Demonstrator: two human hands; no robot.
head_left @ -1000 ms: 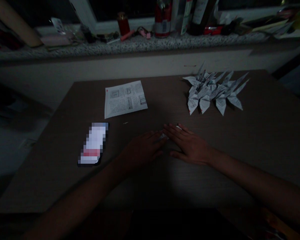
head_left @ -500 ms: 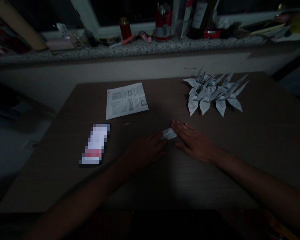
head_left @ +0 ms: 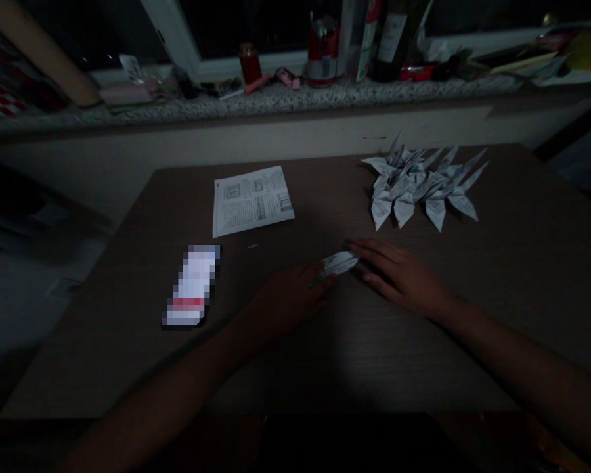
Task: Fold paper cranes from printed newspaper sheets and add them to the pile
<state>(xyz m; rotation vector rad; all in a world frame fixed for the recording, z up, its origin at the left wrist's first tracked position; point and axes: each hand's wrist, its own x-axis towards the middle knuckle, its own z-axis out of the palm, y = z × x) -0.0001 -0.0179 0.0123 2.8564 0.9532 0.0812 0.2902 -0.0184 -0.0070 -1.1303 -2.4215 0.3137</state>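
Note:
A small piece of folded printed paper (head_left: 341, 263) lies on the table between my two hands. My left hand (head_left: 295, 292) covers its left end, thumb and fingers closed on it, so that end is hidden. My right hand (head_left: 402, 276) is open at the paper's right tip, with fingers stretched out and thumb apart. Its fingertips are beside the tip; whether they touch it is hard to see in the dim light. To the far right of the table stands a cluster of several folded paper cranes (head_left: 423, 187), made of similar printed paper.
A flat printed sheet (head_left: 253, 200) lies at the back left of the wooden table (head_left: 295, 374). Nearer, a lit phone (head_left: 192, 286) lies left of my left hand. Behind the table, a granite sill (head_left: 276, 102) carries a red can (head_left: 323, 52), bottles and small clutter.
My right hand has slid slightly right and off the paper, so more of the folded paper shows. My left hand stays on its left end. The view has shifted slightly.

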